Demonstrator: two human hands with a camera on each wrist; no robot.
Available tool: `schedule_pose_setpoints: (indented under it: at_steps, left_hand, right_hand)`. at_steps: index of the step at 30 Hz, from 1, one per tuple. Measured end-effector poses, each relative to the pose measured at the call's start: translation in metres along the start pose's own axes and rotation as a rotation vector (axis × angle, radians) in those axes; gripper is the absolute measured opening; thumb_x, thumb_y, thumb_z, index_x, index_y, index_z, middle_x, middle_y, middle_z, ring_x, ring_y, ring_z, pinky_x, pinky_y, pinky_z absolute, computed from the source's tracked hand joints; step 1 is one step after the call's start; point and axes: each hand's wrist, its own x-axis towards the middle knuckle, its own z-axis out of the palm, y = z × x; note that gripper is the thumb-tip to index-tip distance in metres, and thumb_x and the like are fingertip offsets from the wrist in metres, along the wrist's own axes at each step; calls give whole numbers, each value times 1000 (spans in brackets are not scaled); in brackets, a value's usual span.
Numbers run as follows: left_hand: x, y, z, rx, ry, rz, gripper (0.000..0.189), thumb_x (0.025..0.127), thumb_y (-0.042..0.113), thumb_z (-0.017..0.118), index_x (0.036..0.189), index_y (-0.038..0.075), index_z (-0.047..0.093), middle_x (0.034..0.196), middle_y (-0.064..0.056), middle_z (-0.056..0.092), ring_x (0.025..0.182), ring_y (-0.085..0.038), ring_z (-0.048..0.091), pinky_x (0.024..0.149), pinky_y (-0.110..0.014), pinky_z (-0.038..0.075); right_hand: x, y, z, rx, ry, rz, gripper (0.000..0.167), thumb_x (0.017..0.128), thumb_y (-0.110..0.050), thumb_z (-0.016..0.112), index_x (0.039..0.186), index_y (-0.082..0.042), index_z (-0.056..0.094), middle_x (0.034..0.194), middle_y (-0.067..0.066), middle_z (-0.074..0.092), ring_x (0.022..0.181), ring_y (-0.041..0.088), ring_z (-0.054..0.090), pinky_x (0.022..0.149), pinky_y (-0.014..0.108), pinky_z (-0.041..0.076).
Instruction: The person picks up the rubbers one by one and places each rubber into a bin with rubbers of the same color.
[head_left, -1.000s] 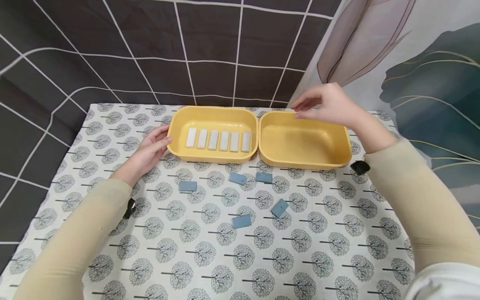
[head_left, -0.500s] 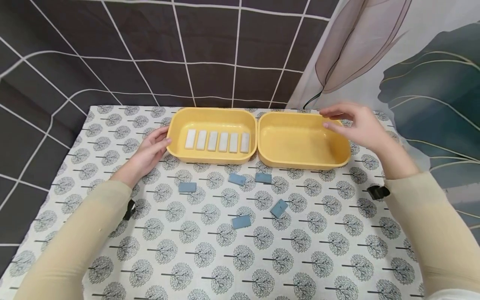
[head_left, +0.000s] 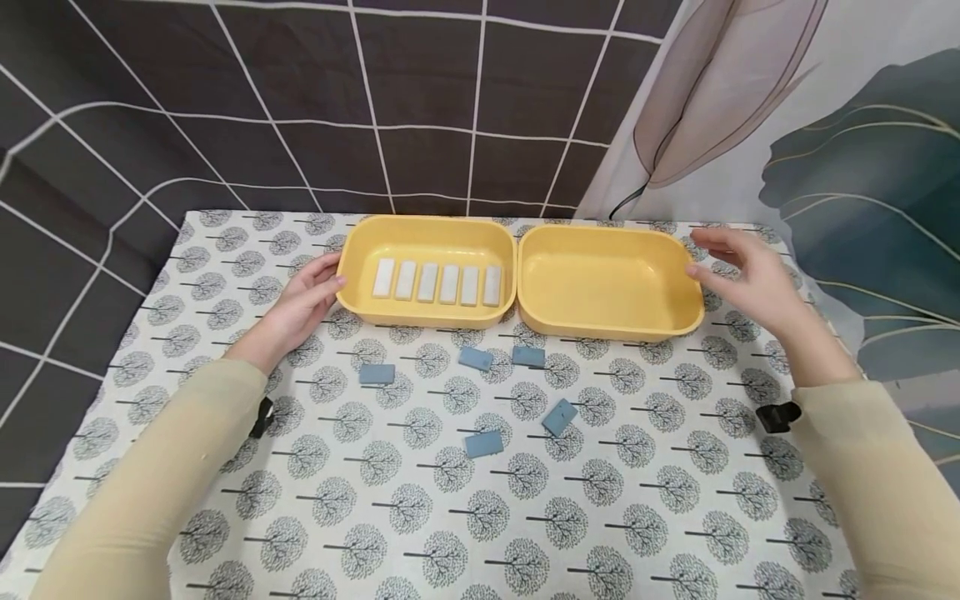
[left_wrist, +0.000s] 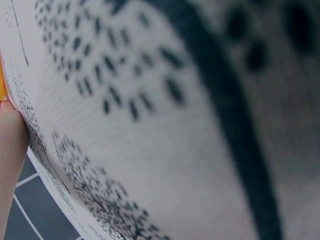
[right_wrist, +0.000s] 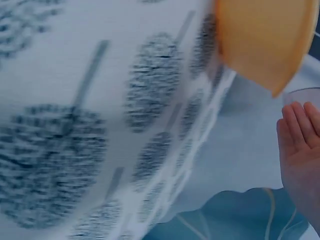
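Two yellow oblong containers stand end to end on the patterned cloth. The left yellow container (head_left: 427,317) holds a row of several white rectangular blocks (head_left: 448,284). Nothing lies inside the right yellow container (head_left: 611,329). My left hand (head_left: 300,300) rests against the left container's outer end, thumb at the rim, with some fingertips hidden beside the wall. At the opposite side my right hand (head_left: 750,279) has its fingers extended, thumb tip right at the right container's end. In the right wrist view its fingers look straight and nothing is in the palm.
Several blue rectangular blocks lie scattered in front of the containers, among them one at left (head_left: 377,373) and one nearest me (head_left: 483,443). Behind the table hang a dark grid-patterned cloth (head_left: 420,158) and a pale floral curtain (head_left: 862,208).
My right hand has moved from above the right container rightward and down to its outer end. The left hand, the containers and the blocks have stayed in place.
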Motion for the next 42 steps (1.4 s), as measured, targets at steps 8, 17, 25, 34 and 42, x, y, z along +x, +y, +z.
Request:
schedule_pose_setpoints:
  at_steps: [8,17,25,34,42]
  left_hand:
    - [2,-3,-1,-15,-4,16,63,106,0,57,163,-1,27,138,9,52,127,-3,57,111,-10,49]
    - [2,-2,0,-24,-4,20,55,107,-2,55,158,2,35,137,8,53,124,-1,59,110,-9,50]
    - [-1,3,1,44,-3,-46,73,108,5,57,167,0,15,177,-21,10,124,3,55,116,-11,46]
    - [-4,6,-2,74,-13,-84,77,108,12,60,168,-1,12,140,8,50,120,1,60,106,-7,51]
    - [-14,9,-1,184,-2,-116,74,111,17,57,165,-8,13,144,0,52,117,4,61,104,-6,52]
  right_hand:
    - [-11,23,7,60,-46,91,68,102,-20,71,160,-1,41,161,28,45,147,34,46,110,-4,35]
    - [-22,32,25,221,-109,200,74,104,-13,68,166,-5,29,156,15,51,128,4,55,103,-1,46]
    - [-28,36,36,775,-56,231,72,100,7,63,164,-1,30,128,-17,59,115,-6,60,94,5,56]
    - [-30,38,45,1072,-51,255,54,104,7,57,152,-15,47,137,-9,56,122,2,59,103,11,56]
    - [-32,38,53,1198,-27,237,48,104,8,56,146,-16,53,138,-7,62,122,4,63,104,13,56]
